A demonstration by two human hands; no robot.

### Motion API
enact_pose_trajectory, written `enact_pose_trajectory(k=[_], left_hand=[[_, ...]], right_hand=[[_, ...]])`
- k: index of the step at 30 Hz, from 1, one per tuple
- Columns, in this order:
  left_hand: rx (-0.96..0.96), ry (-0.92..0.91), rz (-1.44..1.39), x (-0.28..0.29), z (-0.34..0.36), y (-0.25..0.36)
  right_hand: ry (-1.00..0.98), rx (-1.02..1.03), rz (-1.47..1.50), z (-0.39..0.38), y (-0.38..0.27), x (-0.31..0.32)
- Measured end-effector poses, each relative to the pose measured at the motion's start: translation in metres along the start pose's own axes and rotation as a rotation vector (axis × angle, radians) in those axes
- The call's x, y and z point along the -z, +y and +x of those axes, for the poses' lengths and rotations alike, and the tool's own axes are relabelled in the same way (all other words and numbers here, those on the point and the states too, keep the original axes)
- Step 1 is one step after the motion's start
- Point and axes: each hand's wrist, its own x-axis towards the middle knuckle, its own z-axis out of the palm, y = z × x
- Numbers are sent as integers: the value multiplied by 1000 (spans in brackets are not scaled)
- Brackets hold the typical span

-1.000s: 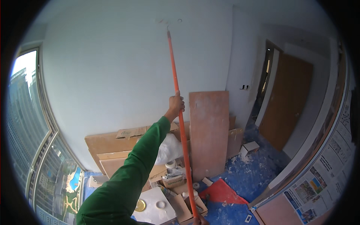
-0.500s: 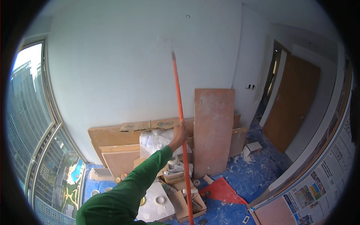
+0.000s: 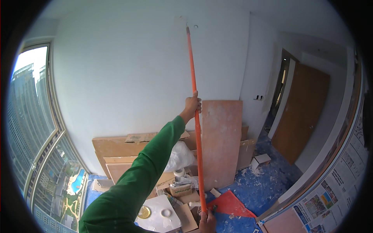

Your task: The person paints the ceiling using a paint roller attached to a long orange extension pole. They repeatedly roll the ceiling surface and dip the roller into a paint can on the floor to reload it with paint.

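A long orange extension pole (image 3: 198,151) rises in front of me toward the pale wall (image 3: 116,77). My left hand (image 3: 192,105), in a green sleeve, is wrapped round the pole's middle with the arm stretched forward. Lower down, my right hand (image 3: 207,223) closes round the pole near the bottom edge of the view. At the pole's top a thin wire end (image 3: 187,24) reaches toward the wall beside a faint patch; whatever head it carries blends with the pale paint. A small round fitting (image 3: 196,26) sits just right of the pole tip.
A tall board (image 3: 221,143) and flattened cardboard (image 3: 116,149) lean on the wall. Below lie a plastic bag (image 3: 179,157), boxes (image 3: 182,190) and a white board (image 3: 171,221) bearing tape. Blue sheeting (image 3: 268,176) covers the floor. Windows line the left; a brown door (image 3: 303,112) stands right.
The pole has risen, its tip now higher on the wall and a little right. My left hand has gone up with it, and my right hand has come into view low on the pole.
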Motion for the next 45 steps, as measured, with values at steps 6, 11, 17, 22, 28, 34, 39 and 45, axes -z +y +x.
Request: enact_pose_trajectory(k=[6, 11, 17, 22, 28, 34, 39, 45], left_hand=[[-3, -49, -99, -10, -11, 22], [169, -34, -104, 9, -71, -52], [261, 80, -165, 28, -180, -139], [250, 30, -197, 43, -171, -123], [145, -31, -172, 25, -91, -31], [45, -88, -111, 9, -2, 50], [-11, -111, -131, -11, 25, 87], [4, -46, -149, 9, -26, 16]], right_hand=[[245, 368, -189, 26, 20, -12], [183, 231, -98, -29, 45, -7], [-34, 90, -226, -123, 155, -47], [-122, -33, 103, -104, 138, -44], [-365, 74, 523, -22, 128, -69], [-437, -178, 861, 61, -55, 0], [-434, -110, 879, 95, -81, 15], [-421, -278, 928, 68, 10, -1]])
